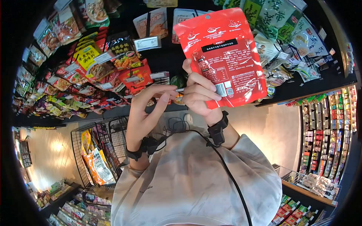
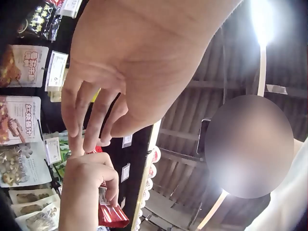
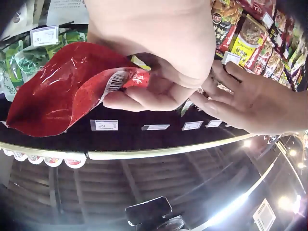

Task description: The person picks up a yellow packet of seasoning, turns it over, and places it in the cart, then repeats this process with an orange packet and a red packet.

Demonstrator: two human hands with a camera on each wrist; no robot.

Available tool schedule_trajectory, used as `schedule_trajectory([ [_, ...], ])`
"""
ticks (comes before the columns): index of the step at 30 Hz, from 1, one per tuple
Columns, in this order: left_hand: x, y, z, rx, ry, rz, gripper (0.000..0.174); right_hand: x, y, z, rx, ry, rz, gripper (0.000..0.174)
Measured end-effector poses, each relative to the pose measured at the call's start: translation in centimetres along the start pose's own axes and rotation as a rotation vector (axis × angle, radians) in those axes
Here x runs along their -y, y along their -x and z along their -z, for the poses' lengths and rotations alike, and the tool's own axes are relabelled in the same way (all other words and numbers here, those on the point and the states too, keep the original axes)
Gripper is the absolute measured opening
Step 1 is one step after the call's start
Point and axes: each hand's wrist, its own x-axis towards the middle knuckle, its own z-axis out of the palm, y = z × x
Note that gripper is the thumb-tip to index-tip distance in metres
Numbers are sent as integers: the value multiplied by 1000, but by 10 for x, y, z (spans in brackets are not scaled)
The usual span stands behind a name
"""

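My right hand (image 1: 200, 94) grips a red food pouch (image 1: 230, 56) by its lower left side, fingers bent over the printed back face. That face carries a nutrition table, a barcode and small drawings of bowls along its top. In the right wrist view the pouch (image 3: 62, 91) bulges out from under the palm. My left hand (image 1: 149, 109) hovers to the left, fingers loosely bent and holding nothing, its fingertips close to the right hand. In the left wrist view the left fingers (image 2: 96, 110) hang just over the right hand (image 2: 89, 183).
Ahead, a dark shelf (image 1: 166, 49) bears hanging packets and price tags (image 1: 147, 43), with seasoning packets (image 1: 90, 60) at left and green pouches (image 1: 279, 15) at right. A wire shopping cart (image 1: 81, 150) with several bags (image 1: 98, 165) stands at lower left. Stocked shelves (image 1: 328, 132) line the right.
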Motion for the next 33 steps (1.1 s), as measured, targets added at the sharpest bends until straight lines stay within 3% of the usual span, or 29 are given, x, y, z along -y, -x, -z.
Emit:
schedule_trajectory([
  [6,-3,-30,-28,49,-46,-16,21,29,9,-21,35,-91,107,34],
  [7,-6,-36,-31,70,-63,-9,21,30,9,-30,-19,-94,135,24],
  [15,-20,-68,-68,213,-107,-40,25,70,21,-40,102,-97,101,37],
  [17,-21,-73,-80,179,10,-89,29,78,29,-46,6,122,185,42],
  [18,-21,-79,-82,149,57,-136,33,81,31,-54,-5,389,246,47],
  [19,-19,-83,-81,194,123,-191,47,83,34,-62,-32,655,310,52],
  [20,-25,-86,-83,233,258,-170,69,94,34,-64,99,874,260,51],
  [22,-30,-82,-90,219,547,-161,89,67,24,-94,-502,1529,805,51],
  [24,-39,-79,-95,58,417,-49,90,85,24,-93,-384,2021,910,58],
  [26,-35,-97,-101,-167,289,70,57,88,20,-95,-354,2055,892,58],
  [27,-31,-104,-107,-289,361,40,29,86,17,-101,-366,2060,842,58],
  [32,-32,-115,-104,-364,321,-37,26,82,-2,-112,-393,1955,690,55],
  [33,-30,-116,-103,-362,320,-34,27,87,-1,-108,-369,2070,675,54],
])
